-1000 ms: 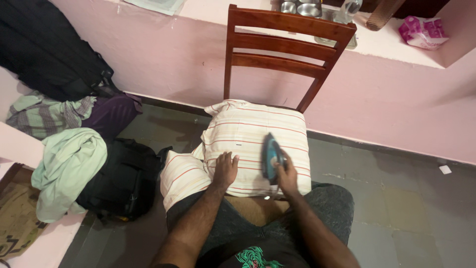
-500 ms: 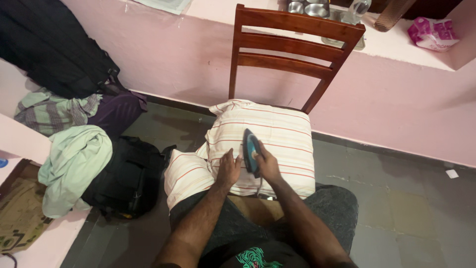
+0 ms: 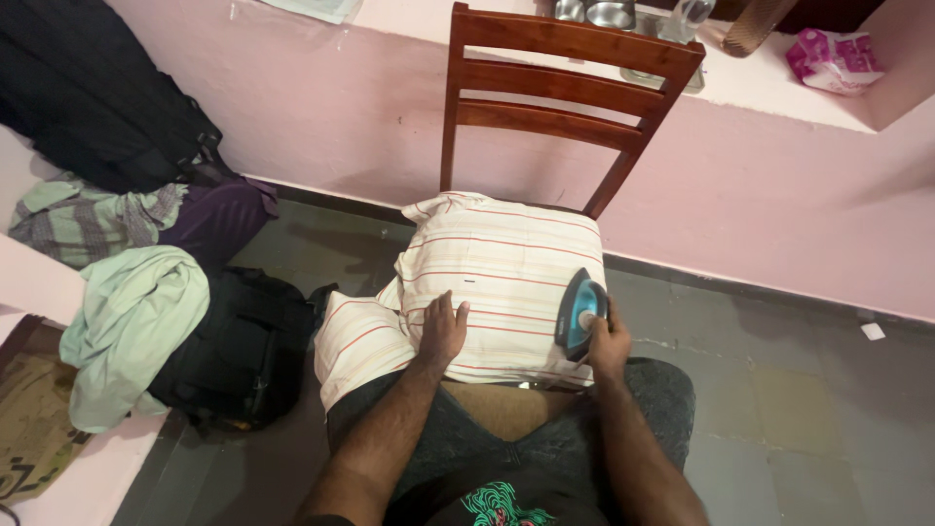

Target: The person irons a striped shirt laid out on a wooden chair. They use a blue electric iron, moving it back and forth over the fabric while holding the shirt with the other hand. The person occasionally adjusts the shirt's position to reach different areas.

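Observation:
A cream shirt with thin red stripes (image 3: 497,263) lies spread over the seat of a brown wooden chair (image 3: 570,73). My left hand (image 3: 441,329) presses flat on the shirt's near edge, fingers apart. My right hand (image 3: 606,341) grips the handle of a teal electric iron (image 3: 581,310), which rests on the shirt's right side near the seat's edge. Part of the shirt hangs off the seat to the left. My knees in dark shorts are just below the seat.
A black bag (image 3: 239,341) sits on the grey tiled floor at left, with a pale green garment (image 3: 131,326) draped beside it and more clothes (image 3: 88,214) behind. A pink wall ledge (image 3: 779,83) carries steel vessels and a pink packet (image 3: 833,60).
The iron has slid from the middle of the shirt to its right edge with my right hand. My left hand stays pressed on the near edge.

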